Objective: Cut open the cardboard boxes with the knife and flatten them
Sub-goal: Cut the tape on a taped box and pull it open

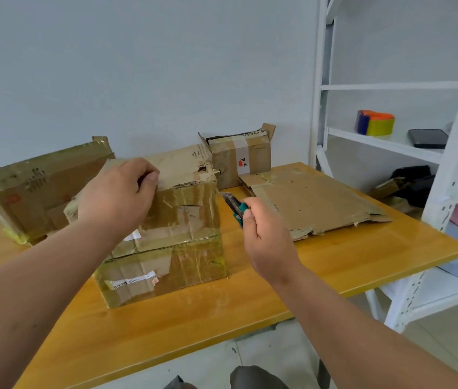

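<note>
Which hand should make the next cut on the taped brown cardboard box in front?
Right hand: it grips the teal-handled utility knife beside the taped brown cardboard box. Left hand steadies the box's top.

Both bare forearms reach forward from the lower corners of the view, the left one angled up toward the middle, the right one angled up and leftward. The left hand (pixel 118 195) is turned palm-down with its back to the camera, fingers curled over and thumb tucked against them, gripping the top edge of the taped cardboard box (pixel 166 226). The right hand (pixel 267 240) is closed in a fist, knuckles to the right and thumb on top, holding the teal-handled utility knife (pixel 234 206), whose blade end points up and to the left, away from the wrist.
</note>
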